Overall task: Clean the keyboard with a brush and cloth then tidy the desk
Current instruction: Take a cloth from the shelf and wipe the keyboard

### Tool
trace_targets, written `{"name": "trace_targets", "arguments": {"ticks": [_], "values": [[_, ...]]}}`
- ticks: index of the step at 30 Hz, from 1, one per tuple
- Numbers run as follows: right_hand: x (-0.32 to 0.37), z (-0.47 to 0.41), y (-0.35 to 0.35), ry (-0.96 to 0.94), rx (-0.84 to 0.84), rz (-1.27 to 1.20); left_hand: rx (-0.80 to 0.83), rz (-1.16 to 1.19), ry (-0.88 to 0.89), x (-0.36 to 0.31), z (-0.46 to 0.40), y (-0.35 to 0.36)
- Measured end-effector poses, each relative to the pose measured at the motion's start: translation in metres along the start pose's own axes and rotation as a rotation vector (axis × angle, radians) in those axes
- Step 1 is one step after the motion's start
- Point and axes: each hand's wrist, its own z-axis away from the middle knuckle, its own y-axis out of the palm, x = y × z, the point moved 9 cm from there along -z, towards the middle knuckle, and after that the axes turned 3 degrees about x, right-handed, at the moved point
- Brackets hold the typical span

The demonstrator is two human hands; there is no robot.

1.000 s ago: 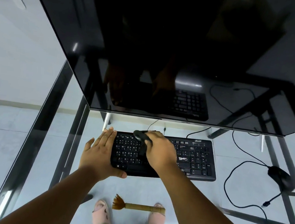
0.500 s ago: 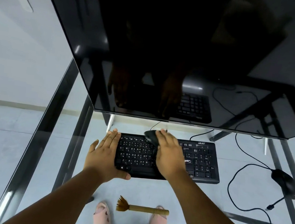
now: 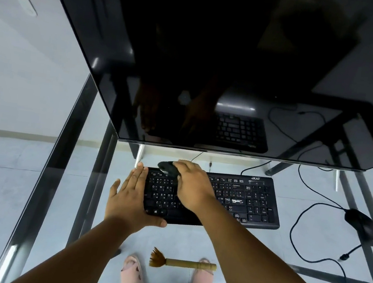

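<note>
Head view shows the left hand [image 3: 130, 201] spread flat, bracing the keyboard [image 3: 244, 200] mid-table so it cannot slide, while the right hand [image 3: 193, 186] pinches the dark cloth [image 3: 167, 167] against its far-left keys; the brush [image 3: 183, 263] lies nearer, unused.

A single wide-angle view is taken from head height, angled forward and steeply down through a clear glass desk top [image 3: 191, 243]. A large dark monitor screen [image 3: 214, 62] is seen close, filling the upper frame. The black keyboard [image 3: 251, 201] is framed at arm's reach below it.
</note>
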Motion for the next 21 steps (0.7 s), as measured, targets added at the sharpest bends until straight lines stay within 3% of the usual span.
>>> {"name": "trace_targets", "arguments": {"ticks": [7,17,21], "values": [[-0.058,0.015,-0.021,0.317,-0.071,0.073,-0.005,0.024,0.012,0.001,0.000,0.002],[0.000,-0.007,0.001,0.026,0.061,-0.018,-0.002,0.009,-0.002,0.001,0.002,-0.001],[-0.035,0.008,-0.016,0.126,-0.074,-0.018,0.020,0.002,0.000,-0.001,0.002,-0.001]]}}
